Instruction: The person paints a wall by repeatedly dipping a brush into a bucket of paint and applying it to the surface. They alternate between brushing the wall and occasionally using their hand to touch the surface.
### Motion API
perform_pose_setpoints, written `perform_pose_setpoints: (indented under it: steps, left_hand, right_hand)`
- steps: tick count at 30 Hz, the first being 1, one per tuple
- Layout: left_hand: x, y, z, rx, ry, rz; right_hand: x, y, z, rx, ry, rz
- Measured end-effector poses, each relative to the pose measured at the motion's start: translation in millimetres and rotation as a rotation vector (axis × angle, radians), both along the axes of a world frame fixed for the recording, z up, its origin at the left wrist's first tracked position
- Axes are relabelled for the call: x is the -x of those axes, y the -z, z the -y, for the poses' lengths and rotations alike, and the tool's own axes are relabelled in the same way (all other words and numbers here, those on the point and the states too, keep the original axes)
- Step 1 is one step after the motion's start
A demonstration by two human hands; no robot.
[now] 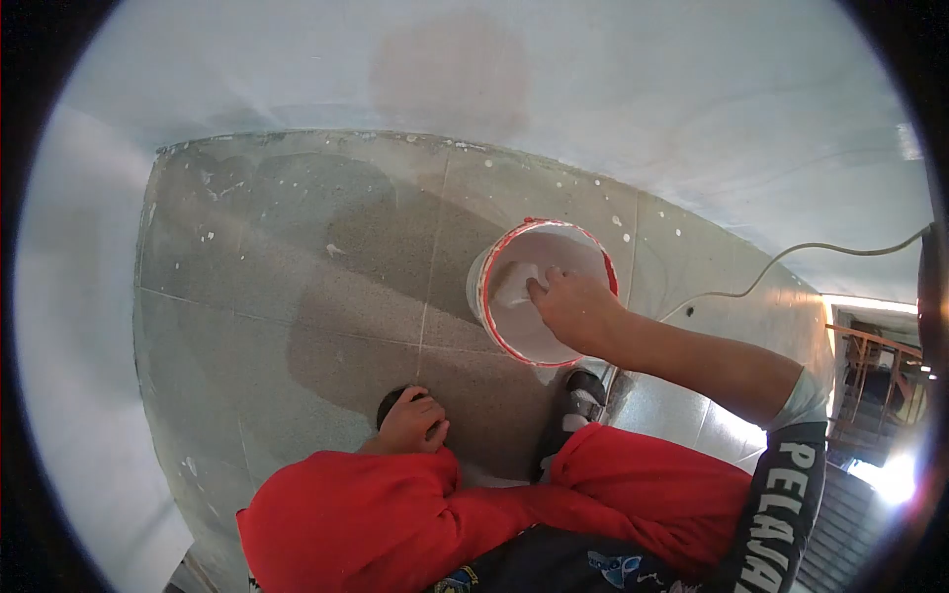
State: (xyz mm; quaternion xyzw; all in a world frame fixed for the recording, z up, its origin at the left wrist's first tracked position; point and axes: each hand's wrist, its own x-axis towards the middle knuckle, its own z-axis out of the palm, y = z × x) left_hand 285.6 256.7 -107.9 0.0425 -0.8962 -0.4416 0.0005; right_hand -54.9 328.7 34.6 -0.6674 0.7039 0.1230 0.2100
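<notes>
A white bucket with a red rim [478, 296] stands on the grey tiled floor, with pale, cloudy contents. My right hand [578, 308] reaches in over its right side, fingers bent. A pale shape lies by the fingertips; whether it is an object or a reflection is unclear. Lower left of the bucket, my left hand [413, 423] is closed at a dark rounded thing [389, 403], perhaps the tip of a shoe, mostly hidden by the fingers and the red trousers.
A dark shoe [583, 390] is just below the bucket. White spots mark the floor [287, 247]. Pale walls [297, 69] border it at the top and left. A thin cable [751, 287] runs along the right. Beyond it are an orange metal frame [875, 341] and bright light.
</notes>
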Motion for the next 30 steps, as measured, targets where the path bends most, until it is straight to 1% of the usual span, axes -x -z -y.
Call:
perform_pose_setpoints:
  steps: [3,5,7,11,17,19,20,22,23,25,26,28,29,30]
  left_hand:
    - [0,-2,0,-0.020,-0.001,0.021]
    - [0,0,0,-0.031,-0.021,-0.028]
    - [0,1,0,-0.042,-0.014,-0.014]
    - [-4,8,-2,-0.045,-0.019,0.025]
    - [1,-2,-1,-0.053,-0.037,0.003]
    - [2,-3,0,-0.047,-0.039,0.001]
    - [1,-3,0,-0.043,-0.042,0.001]
    - [0,-2,0,-0.043,-0.046,0.003]
    - [1,-2,-1,-0.040,-0.050,0.006]
    - [2,-1,0,-0.039,-0.058,0.004]
    - [2,-1,0,-0.036,-0.062,0.004]
    - [1,0,-1,-0.034,-0.063,0.001]
    - [1,0,-1,-0.031,-0.067,0.001]
    - [0,0,-2,-0.032,-0.070,0.000]
  right_hand:
    - [1,7,0,0.009,-0.003,-0.008]
    - [1,7,0,0.012,-0.003,-0.014]
    - [-1,2,1,-0.053,0.057,0.025]
    - [-1,1,-1,-0.072,0.039,0.015]
    - [2,-32,5,-0.056,0.061,0.027]
    - [11,-53,10,-0.165,0.215,0.092]
    - [18,-63,10,-0.163,0.217,0.093]
    - [38,-80,5,-0.197,0.292,0.219]
    - [47,-87,1,-0.195,0.296,0.218]
    - [66,-98,-9,-0.250,0.542,0.567]
    - [74,-102,-14,-0.245,0.550,0.565]
    - [85,-109,-27,-0.421,0.810,0.798]
    - [89,-107,-38,-0.415,0.820,0.799]
    - [91,-102,-49,-0.401,0.884,0.893]
